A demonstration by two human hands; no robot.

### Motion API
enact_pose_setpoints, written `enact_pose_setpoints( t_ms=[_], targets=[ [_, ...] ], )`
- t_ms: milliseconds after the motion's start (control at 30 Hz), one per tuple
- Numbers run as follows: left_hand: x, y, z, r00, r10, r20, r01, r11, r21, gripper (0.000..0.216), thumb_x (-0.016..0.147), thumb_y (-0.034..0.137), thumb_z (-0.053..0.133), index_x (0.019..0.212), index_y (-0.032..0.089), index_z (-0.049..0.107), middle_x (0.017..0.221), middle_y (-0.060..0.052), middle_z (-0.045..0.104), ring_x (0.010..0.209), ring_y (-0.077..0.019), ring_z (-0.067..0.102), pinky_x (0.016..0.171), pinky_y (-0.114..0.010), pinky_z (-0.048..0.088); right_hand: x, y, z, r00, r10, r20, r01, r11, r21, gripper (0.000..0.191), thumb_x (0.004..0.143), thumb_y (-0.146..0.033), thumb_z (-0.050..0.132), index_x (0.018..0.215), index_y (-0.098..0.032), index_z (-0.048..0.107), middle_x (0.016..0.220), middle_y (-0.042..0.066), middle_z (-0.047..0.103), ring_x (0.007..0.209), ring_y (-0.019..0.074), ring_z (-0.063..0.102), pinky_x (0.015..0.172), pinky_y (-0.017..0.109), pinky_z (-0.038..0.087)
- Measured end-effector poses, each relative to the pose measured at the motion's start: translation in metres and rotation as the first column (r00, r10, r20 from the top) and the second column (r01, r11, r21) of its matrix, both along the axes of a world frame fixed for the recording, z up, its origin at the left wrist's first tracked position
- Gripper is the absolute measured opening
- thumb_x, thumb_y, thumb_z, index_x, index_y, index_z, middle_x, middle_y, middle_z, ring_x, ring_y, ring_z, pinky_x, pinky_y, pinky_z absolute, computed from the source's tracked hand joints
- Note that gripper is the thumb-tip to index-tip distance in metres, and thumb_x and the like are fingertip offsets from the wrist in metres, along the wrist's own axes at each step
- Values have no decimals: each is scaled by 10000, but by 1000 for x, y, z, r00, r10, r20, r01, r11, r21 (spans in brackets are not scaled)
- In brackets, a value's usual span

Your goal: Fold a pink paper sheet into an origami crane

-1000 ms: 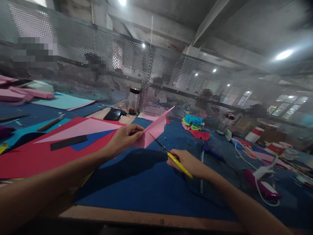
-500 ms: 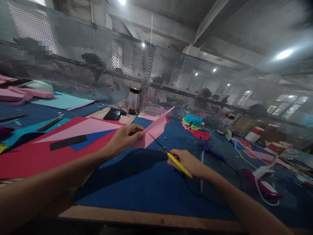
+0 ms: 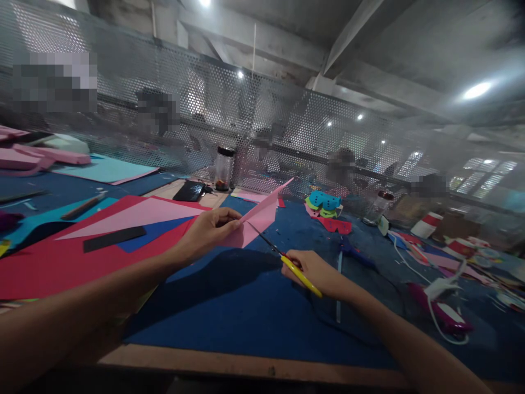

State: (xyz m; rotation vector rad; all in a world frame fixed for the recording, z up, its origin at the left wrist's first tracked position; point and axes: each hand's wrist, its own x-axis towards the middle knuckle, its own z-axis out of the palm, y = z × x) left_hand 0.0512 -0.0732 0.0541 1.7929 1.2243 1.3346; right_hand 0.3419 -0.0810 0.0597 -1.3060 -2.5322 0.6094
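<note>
A pink paper sheet (image 3: 262, 214) is pinched between the thumb and fingers of my left hand (image 3: 211, 232), held up above the blue table covering. My right hand (image 3: 314, 271) is closed round the yellow handles of a pair of scissors (image 3: 298, 276). The scissor blades point up and left, and their tips meet the lower edge area of the pink sheet near my left thumb. Left of my left hand lie a large red sheet (image 3: 53, 268), a pink piece (image 3: 143, 213), a blue piece (image 3: 164, 232) and a black strip (image 3: 115, 239).
Cut-out mask shapes (image 3: 324, 202) lie beyond my right hand, with a dark blue glue gun (image 3: 356, 253) nearby. A purple device with a white cord (image 3: 443, 314) is at the right. A lidded jar (image 3: 224, 168) stands before a perforated metal screen (image 3: 254, 109).
Almost nothing differs. Both hands, the pink sheet and the scissors keep practically the same place, with only a very slight shift of the scissor handles.
</note>
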Motion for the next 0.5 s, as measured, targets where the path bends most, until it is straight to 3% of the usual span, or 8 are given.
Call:
enact_pose_setpoints(
  t_ms=[500],
  targets=[
    [-2, 2, -4, 1000, -16, -2, 16, 1000, 5, 294, 879, 439, 650, 996, 175, 703, 812, -32, 726, 681, -147, 603, 560, -243, 412, -2, -3, 1, 1000, -7, -16, 7, 1000, 0, 271, 879, -308, 609, 691, -200, 447, 672, -32, 491, 623, 111, 427, 579, 250, 248]
  ],
)
